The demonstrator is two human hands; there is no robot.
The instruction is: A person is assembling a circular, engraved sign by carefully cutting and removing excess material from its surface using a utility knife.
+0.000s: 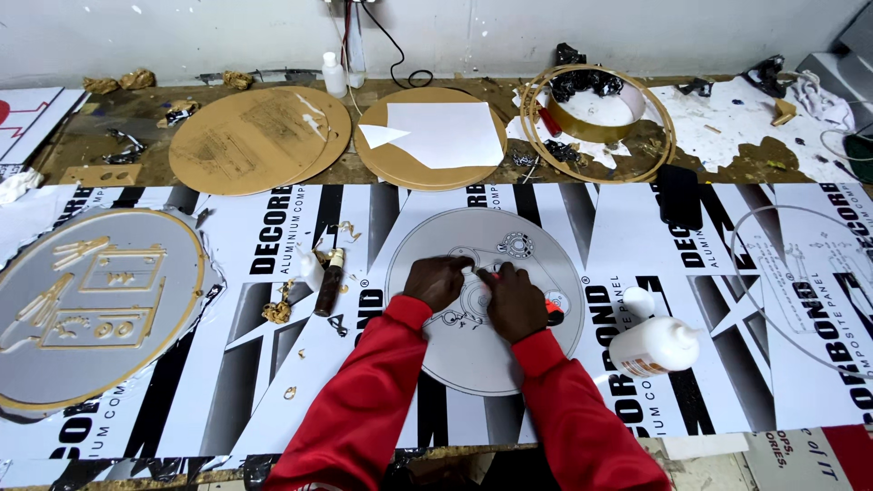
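Both hands, left hand (438, 281) and right hand (514, 301), rest close together on the round grey metal disc (527, 350), whose lower half lies bare. To the right, a white plastic glue bottle lying on its side (657, 345) blocks the way, with its white cap (638, 301) just above. To the left, a small brown bottle (329, 283) and gold curled trimmings (277, 311) stand between the disc and the large grey oval sign with gold relief (91, 305). Behind, two tan round boards (259, 141) and a gold strip hoop (596, 123) crowd the bench's back edge.
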